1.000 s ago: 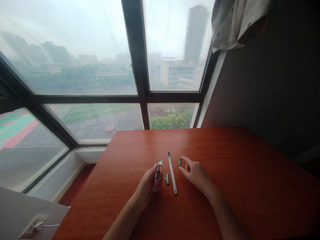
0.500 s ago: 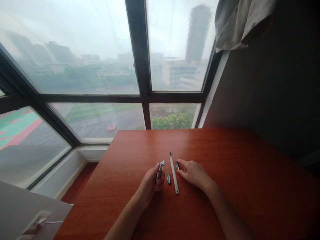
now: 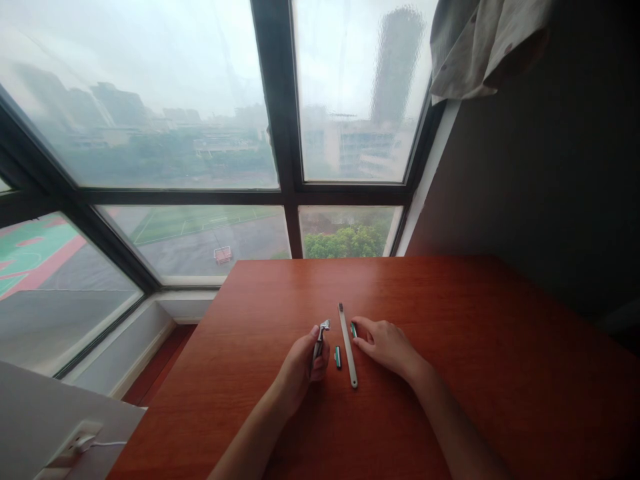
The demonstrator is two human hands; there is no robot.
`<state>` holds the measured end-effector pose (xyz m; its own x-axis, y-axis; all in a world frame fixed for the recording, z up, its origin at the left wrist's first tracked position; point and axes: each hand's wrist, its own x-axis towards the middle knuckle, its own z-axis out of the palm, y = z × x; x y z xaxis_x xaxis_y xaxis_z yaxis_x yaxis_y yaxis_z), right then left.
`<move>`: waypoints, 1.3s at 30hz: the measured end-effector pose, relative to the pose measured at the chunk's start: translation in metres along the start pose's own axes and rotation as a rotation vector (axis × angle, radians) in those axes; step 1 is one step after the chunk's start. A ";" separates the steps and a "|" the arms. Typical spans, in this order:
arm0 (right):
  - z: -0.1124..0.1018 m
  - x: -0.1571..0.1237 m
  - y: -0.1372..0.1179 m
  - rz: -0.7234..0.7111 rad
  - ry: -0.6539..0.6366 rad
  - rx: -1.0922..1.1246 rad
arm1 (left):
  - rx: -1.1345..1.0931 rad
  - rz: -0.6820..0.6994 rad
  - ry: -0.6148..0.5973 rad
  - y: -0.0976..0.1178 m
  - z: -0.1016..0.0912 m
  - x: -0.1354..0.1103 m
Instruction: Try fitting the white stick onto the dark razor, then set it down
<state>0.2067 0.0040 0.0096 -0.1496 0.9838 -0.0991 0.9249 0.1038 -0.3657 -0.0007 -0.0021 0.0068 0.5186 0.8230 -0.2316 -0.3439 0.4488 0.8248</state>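
My left hand (image 3: 300, 367) is closed round a metal razor handle (image 3: 320, 337), whose head end points up and away. A second green razor cartridge (image 3: 339, 357) lies on the reddish wooden table (image 3: 450, 300) just right of that hand. Beside it lies a long pale toothbrush (image 3: 347, 345), bristle end far from me. My right hand (image 3: 384, 345) rests on the table right of the toothbrush, with thumb and forefinger pinching a small green razor cartridge (image 3: 353, 329) close to the toothbrush.
The table stands against a large dark-framed window (image 3: 280, 133). A dark wall (image 3: 550, 167) runs along the right side, with a cloth (image 3: 480, 40) hanging at the top. At the lower left a white socket (image 3: 75, 443) with a plug sits on a pale surface.
My right hand has carried the green cartridge leftward and lowered it to the table beside the toothbrush. My left hand still holds the razor handle in the same place.
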 end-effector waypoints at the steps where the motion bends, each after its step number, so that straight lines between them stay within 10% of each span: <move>1: 0.000 0.000 0.000 0.001 0.002 0.000 | 0.000 -0.001 0.001 0.000 0.000 0.000; 30: 0.007 0.001 0.002 -0.014 0.110 0.056 | -0.003 -0.014 0.008 0.000 0.001 0.000; 39: 0.019 -0.018 -0.036 0.114 0.159 0.071 | -0.003 0.000 0.016 0.002 0.001 0.000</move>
<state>0.1692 -0.0198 0.0073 0.0165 0.9999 0.0021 0.9051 -0.0141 -0.4250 -0.0008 -0.0019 0.0086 0.5064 0.8283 -0.2396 -0.3462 0.4498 0.8233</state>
